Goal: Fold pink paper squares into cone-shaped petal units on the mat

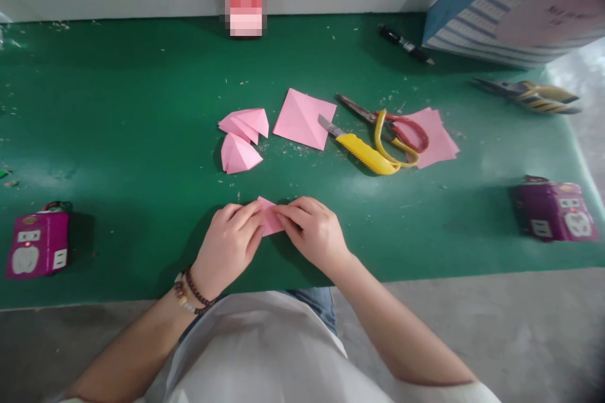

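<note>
A small folded pink paper [268,216] lies on the green table [118,126] near its front edge. My left hand [229,247] and my right hand [314,232] meet over it, fingers curled and pinching it from both sides. Most of the paper is hidden under my fingers. Two folded pink paper pieces [242,137] rest just beyond my hands. A flat creased pink square [302,118] lies to their right.
A yellow utility knife [366,152] and red-and-yellow scissors [394,132] lie on a stack of pink sheets [437,138]. Pliers [534,96] and a black pen [405,45] sit farther back by a striped box [515,6]. Purple power strips [38,244] [553,211] flank the table.
</note>
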`<state>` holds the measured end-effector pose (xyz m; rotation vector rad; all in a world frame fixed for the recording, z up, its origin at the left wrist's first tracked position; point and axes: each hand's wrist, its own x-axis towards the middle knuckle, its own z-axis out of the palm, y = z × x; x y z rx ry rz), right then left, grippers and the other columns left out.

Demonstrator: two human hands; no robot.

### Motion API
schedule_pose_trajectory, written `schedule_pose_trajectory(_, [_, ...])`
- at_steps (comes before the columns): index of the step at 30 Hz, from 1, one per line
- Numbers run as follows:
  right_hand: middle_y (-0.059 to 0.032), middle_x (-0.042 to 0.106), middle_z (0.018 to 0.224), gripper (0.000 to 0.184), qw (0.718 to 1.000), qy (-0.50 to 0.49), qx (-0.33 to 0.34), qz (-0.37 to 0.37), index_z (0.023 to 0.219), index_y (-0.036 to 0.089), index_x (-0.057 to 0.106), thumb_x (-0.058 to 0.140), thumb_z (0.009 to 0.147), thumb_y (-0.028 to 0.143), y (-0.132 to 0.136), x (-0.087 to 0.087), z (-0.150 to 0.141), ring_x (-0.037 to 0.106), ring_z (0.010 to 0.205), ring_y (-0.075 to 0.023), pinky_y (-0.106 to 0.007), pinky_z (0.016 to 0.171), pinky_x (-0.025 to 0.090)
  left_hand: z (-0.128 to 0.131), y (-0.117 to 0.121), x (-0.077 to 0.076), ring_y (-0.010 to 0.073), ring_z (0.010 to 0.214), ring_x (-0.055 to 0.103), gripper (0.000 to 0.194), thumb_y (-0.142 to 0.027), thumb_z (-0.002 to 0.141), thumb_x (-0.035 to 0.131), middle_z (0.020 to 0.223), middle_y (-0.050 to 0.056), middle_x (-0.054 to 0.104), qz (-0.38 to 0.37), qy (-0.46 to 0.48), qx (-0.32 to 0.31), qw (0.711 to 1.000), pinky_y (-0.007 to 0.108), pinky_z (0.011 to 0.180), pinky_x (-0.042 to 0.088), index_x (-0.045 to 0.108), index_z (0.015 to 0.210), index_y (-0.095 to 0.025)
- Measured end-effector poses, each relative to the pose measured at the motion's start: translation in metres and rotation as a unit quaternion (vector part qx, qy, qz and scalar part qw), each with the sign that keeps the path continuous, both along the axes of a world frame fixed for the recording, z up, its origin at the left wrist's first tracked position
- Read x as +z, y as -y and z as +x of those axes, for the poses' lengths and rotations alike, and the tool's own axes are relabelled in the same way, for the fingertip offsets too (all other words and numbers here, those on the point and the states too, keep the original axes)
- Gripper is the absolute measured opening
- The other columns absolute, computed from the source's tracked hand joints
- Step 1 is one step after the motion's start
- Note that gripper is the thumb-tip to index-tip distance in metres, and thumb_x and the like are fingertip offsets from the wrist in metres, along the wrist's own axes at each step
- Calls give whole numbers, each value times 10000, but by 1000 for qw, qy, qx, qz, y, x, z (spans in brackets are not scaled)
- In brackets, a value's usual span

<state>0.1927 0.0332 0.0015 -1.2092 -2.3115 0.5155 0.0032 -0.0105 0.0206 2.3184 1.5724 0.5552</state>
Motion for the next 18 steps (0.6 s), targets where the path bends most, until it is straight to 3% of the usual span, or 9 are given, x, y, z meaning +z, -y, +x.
schedule_pose_trajectory(14, [-57,676,798,230,1000,-9,2,-10,934,201,733,503,953,194,-1,-4,0,612,716,-177,-317,675,534,-3,-9,3,237,934,563,283,-196,966,503,1156,93,679,-6,-26,-38,999,419,822,534,599,1221,-122])
schedule_pose_trajectory(18, [-75,682,925,155,998,-57,-19,-10,1017,209,685,548,945,224,0,10,6,641,850,-204,-353,771,554,-5,-11,2,234,918,564,248,-207,958,524,1157,92,671,-1,-40,-53,998,406,811,536,624,1167,-120])
